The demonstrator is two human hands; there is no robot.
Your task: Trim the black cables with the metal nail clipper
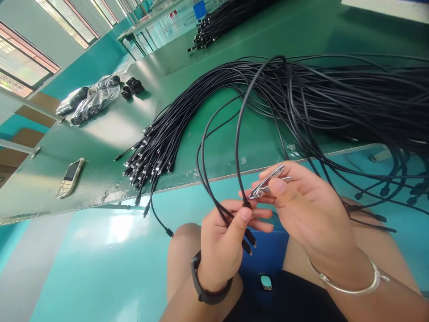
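Head view: the left hand (223, 250) held a closed grip around black cables (237, 134), their plugs (250, 238) jutting just below it. The right hand (310, 210) pinched small metal clippers (268, 184) beside the grip. Cable bundles (161, 152) lay beyond on the green bench (100, 147).

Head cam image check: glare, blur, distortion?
Head view: windows blown out; glare on the table and floor; the clippers glint. Wide-lens distortion tilts the scene and bows the table edge. Left hand, right hand and cables look sharp, with no obvious motion blur.
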